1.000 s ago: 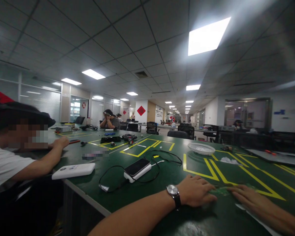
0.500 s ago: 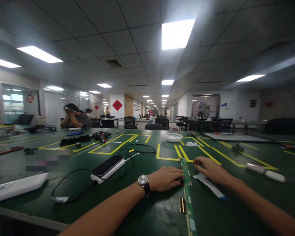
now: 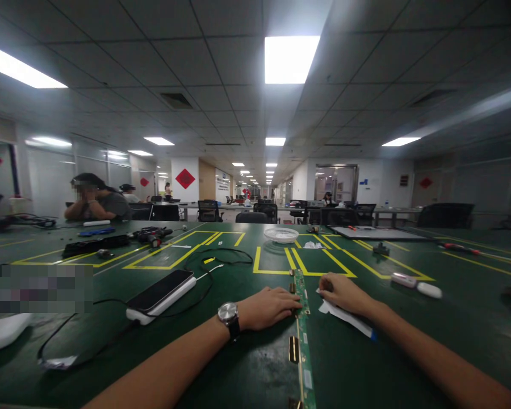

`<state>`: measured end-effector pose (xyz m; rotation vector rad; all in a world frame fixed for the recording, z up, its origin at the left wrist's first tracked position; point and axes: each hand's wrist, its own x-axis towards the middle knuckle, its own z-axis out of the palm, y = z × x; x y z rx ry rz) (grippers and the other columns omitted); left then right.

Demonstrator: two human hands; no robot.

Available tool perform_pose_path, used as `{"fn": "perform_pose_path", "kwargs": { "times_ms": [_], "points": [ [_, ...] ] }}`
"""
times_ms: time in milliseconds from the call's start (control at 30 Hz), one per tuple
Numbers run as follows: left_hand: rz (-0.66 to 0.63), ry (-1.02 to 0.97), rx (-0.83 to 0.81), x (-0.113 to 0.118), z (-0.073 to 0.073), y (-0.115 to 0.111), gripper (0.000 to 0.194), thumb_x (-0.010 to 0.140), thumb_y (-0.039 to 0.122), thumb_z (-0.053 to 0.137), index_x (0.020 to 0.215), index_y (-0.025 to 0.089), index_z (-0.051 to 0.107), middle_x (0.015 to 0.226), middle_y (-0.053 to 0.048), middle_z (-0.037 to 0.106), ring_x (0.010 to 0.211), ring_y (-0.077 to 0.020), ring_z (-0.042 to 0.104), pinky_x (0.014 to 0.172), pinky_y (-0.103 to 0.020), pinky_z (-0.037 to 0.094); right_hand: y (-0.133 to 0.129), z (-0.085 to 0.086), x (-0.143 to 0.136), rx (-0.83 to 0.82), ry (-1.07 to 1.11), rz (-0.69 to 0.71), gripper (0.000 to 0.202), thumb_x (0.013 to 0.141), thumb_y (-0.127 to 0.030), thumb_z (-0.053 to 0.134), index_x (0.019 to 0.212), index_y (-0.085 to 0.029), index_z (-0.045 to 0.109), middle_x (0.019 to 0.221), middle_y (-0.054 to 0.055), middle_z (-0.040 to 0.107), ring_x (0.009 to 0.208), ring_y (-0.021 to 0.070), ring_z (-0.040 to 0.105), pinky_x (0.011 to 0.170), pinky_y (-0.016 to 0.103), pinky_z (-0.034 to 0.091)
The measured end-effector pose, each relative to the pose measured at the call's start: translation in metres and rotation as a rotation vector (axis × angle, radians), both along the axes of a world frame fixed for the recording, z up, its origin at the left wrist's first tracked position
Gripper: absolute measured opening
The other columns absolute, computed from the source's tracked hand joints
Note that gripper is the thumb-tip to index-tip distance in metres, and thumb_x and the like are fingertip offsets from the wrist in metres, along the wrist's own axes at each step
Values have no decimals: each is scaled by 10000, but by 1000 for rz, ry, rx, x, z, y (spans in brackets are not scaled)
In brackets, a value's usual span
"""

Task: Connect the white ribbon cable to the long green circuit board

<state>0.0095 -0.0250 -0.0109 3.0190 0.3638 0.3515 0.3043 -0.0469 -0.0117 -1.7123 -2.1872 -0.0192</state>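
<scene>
A long, narrow green circuit board with gold-coloured flex tabs along its left edge lies on the green table, running toward me. My left hand, with a watch on its wrist, rests flat with its fingers stretched out, their tips touching the board's left edge near its far end. To the right of the board, my right hand is closed with its fingertips pinched together. A white flat ribbon cable with a blue end runs out under this hand; its far end shows at the pinched fingertips.
A phone lies on a white block to the left, with a black cable looping around it. Farther back are a white round dish, crumpled tissue and a power drill. A person sits at the far left.
The view has turned right, so things appear farther left. My right hand's fingers have closed at the ribbon cable's far end. My left hand stays on the board.
</scene>
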Motion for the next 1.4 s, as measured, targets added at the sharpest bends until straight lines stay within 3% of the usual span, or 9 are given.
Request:
{"fn": "perform_pose_path", "kwargs": {
  "times_ms": [367, 1200, 1400],
  "points": [
    [-1, -10, -10, 0, 0, 0, 405, 1031, 289, 380, 1428, 316, 458, 1480, -27, 482, 1335, -227, 454, 1066, -406, 381, -13, 4, -32, 10, 64, 141, 142, 813, -271, 597, 842, -175, 696, 819, 43, 673, 766, 191, 586, 687, 276, 404],
    [9, -8, -26, 1, -1, 0, 401, 1028, 275, 394, 1422, 316, 456, 1481, -32, 481, 1344, -233, 451, 1074, -421, 385, -11, 5, -31, -28, 49, 143, 149, 771, -199, 585, 830, -195, 722, 840, 33, 686, 773, 189, 600, 695, 265, 406],
    [53, 0, -41, 0, -3, 1, 390, 1037, 325, 357, 1409, 317, 473, 1561, -52, 355, 1410, -297, 354, 1102, -503, 349, -13, 3, -34, -14, 100, 118, 150, 789, -214, 575, 847, -175, 708, 821, 33, 676, 746, 174, 585, 671, 260, 400]
  ]
}}
